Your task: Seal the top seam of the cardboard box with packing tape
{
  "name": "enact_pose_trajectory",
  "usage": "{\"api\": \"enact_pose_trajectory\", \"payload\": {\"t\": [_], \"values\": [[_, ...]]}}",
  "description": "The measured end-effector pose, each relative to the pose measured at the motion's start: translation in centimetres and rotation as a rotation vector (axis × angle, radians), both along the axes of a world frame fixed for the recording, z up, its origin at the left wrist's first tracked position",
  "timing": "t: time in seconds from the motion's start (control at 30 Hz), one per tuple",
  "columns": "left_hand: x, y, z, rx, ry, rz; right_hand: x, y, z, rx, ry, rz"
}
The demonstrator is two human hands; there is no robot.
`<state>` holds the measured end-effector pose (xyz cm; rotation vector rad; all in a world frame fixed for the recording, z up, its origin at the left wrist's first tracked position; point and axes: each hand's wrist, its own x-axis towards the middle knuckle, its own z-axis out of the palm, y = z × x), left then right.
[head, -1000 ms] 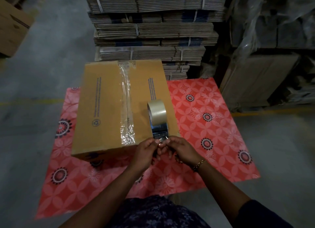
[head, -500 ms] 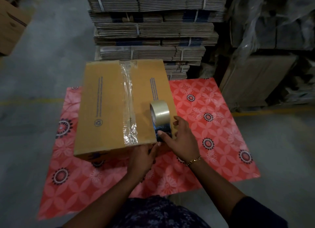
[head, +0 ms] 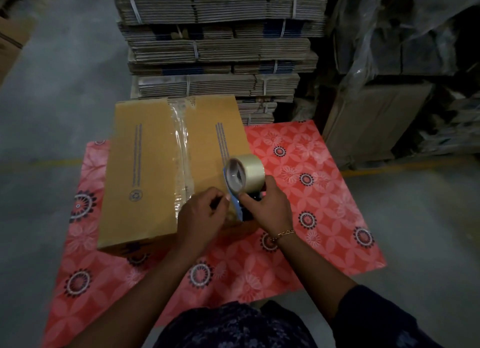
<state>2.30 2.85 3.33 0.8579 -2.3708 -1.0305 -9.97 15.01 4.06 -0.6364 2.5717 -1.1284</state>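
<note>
A brown cardboard box [head: 145, 171] lies flat on a red patterned mat [head: 306, 181]. Clear packing tape [head: 181, 145] runs along its top seam from the far edge toward the near edge. My right hand [head: 265, 204] grips a tape dispenser [head: 242, 178] with a clear roll, held over the box's near right corner. My left hand [head: 202, 215] rests on the near end of the seam with its fingertips pinched beside the dispenser's blue front. Whether it holds the tape end is hidden.
Strapped stacks of flattened cartons [head: 215, 48] rise right behind the box. Plastic-wrapped goods [head: 405, 35] and a leaning carton [head: 374, 124] stand at the right. Grey concrete floor [head: 52, 87] with a yellow line lies to the left. Another box [head: 13, 43] sits far left.
My right hand took hold of the dispenser and tilted it, turning the roll's open side toward me. My left hand moved up from the box's near edge onto the seam end.
</note>
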Motion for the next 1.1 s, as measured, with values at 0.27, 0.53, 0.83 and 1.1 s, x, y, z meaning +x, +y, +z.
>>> {"api": "enact_pose_trajectory", "payload": {"t": [0.27, 0.53, 0.83, 1.1], "values": [[-5.4, 2.2, -4.6, -0.452, -0.26, -0.015, -7.9, 6.8, -2.4, -0.358, -0.44, -0.163], [-5.8, 3.0, -5.2, -0.643, -0.377, 0.023, -17.0, 12.3, -9.8, -0.247, -0.593, -0.359], [-6.0, 3.2, -5.3, -0.664, -0.43, 0.037, -19.5, 10.0, -9.1, -0.203, -0.757, -0.372], [-6.1, 3.4, -5.3, -0.691, -0.44, 0.052, -20.6, 9.9, -10.4, -0.038, -0.695, -0.33]]}}
